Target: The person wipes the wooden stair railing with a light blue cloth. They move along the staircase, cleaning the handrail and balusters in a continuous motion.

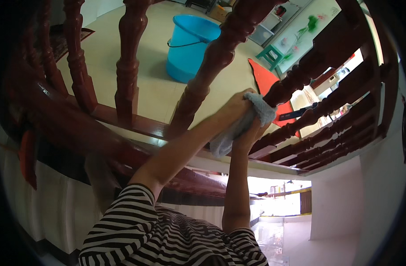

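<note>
Both hands are on a grey-blue cloth (263,108) wrapped around a dark red turned wooden baluster (283,89) of a stair railing. My left hand (240,103) presses the cloth from the upper left. Just below it, my right hand (251,134) grips the cloth from underneath. A loose end of the fabric hangs down to the left of my right wrist. The cloth covers the lower part of the baluster, and folds hide some of my fingers.
More balusters (128,63) stand on both sides along a wooden base rail (146,126). Behind them, a blue bucket (186,50) with a handle stands on the tiled floor. A green stool (271,56) and an orange-red mat (266,78) lie further right. A curved handrail (73,116) passes at left.
</note>
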`<state>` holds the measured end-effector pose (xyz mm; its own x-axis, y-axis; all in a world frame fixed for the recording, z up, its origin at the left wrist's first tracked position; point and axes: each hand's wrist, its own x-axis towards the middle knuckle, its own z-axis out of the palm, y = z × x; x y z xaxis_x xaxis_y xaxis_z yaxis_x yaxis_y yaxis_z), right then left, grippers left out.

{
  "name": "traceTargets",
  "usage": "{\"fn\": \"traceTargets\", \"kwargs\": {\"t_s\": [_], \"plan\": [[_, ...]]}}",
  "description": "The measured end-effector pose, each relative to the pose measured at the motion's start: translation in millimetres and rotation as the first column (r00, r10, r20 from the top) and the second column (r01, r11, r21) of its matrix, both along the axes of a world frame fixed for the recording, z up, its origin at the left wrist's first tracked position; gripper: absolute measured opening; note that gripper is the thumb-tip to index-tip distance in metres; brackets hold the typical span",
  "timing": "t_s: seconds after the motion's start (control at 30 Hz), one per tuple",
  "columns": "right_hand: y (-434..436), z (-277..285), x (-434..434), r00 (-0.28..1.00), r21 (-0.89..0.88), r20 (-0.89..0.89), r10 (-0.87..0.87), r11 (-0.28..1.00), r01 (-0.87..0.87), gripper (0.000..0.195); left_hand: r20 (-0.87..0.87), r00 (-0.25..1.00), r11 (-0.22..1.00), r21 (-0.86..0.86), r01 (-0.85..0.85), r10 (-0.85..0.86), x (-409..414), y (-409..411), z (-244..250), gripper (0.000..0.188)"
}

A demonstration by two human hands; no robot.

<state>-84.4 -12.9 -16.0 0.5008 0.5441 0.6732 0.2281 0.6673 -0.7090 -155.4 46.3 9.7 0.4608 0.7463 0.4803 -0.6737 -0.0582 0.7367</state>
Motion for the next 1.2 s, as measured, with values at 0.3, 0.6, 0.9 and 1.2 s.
{"fn": "traceTargets", "kwargs": {"t_s": [0.3, 0.6, 0.9, 1.2], "plan": [[-17.2, 31.3, -10.5, 0.919, 0.120, 0.193, -0.343, 0.938, 0.325, 0.055, 0.239, 0.953, 0.974, 0.081, -0.212, 0.188, -7.3, -25.4, 15.9, 0.045], [10.6, 95.7, 13.0, 0.998, -0.055, 0.047, 0.050, 0.997, -0.047, 0.038, 0.205, 0.975, 0.935, 0.320, -0.153, 0.089, -4.9, 20.2, 73.8, 0.052], [28.2, 63.3, 7.7, 0.877, 0.195, 0.204, -0.434, 0.896, 0.398, 0.049, 0.260, 0.451, 0.244, 0.566, -0.788, 0.854, 7.3, -27.3, 85.3, 0.044], [14.8, 70.0, 13.2, 0.980, 0.206, 0.144, -0.138, 0.973, 0.107, 0.051, -0.021, 0.994, 0.880, 0.467, -0.083, 0.104, -13.8, 42.5, 93.0, 0.070]]}}
